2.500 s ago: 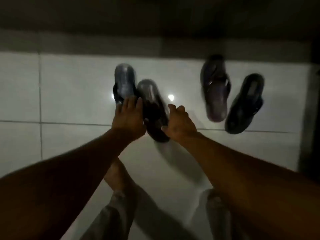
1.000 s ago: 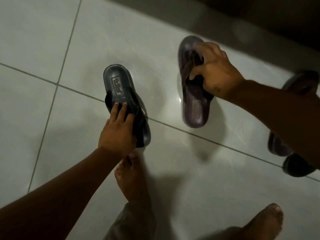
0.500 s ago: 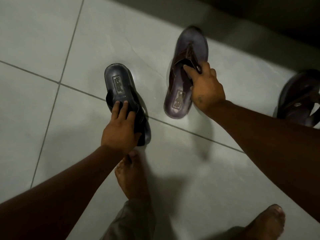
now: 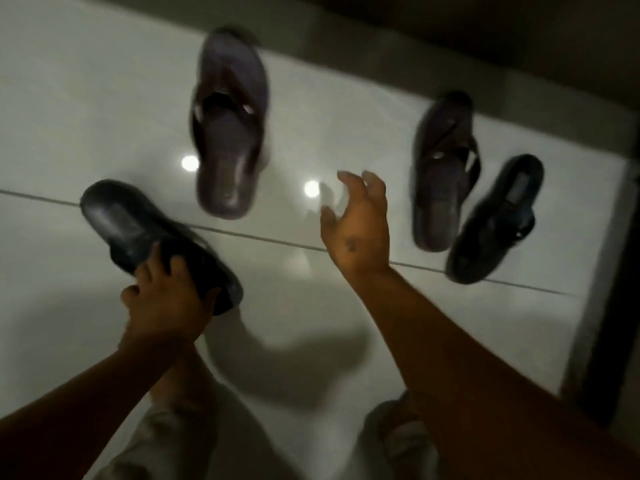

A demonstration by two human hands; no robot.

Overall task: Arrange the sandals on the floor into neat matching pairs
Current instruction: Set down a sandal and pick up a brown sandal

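- Step in hand (judged): sorting mixed sandals into pairs. Two brown and two black sandals lie unmatched on the tiled floor (image 4: 86, 116).
- Left hand (image 4: 166, 299): closed around the near end of a black sandal (image 4: 149, 237), which points up and to the left; whether it is lifted off the floor cannot be told.
- Right hand (image 4: 360, 230): fingers spread and curled, holding nothing, hovering between the two brown sandals.
- Brown sandal, centre (image 4: 230, 129): lies alone beyond the hands, toe away from the person, straps up.
- Brown sandal, right (image 4: 445, 171): lies just beside the second black sandal (image 4: 498, 220), their edges touching or nearly so; both angle slightly to the right.
- Next move (judged): bring each sandal alongside its match. The black sandal in the left hand belongs beside the black one at far right; one brown sandal must join the other.
- Appearance: brown sandals are thong type with a small metal stud on the strap; black sandals are smooth, with a label patch on the footbed. Motion blur hides finer detail.
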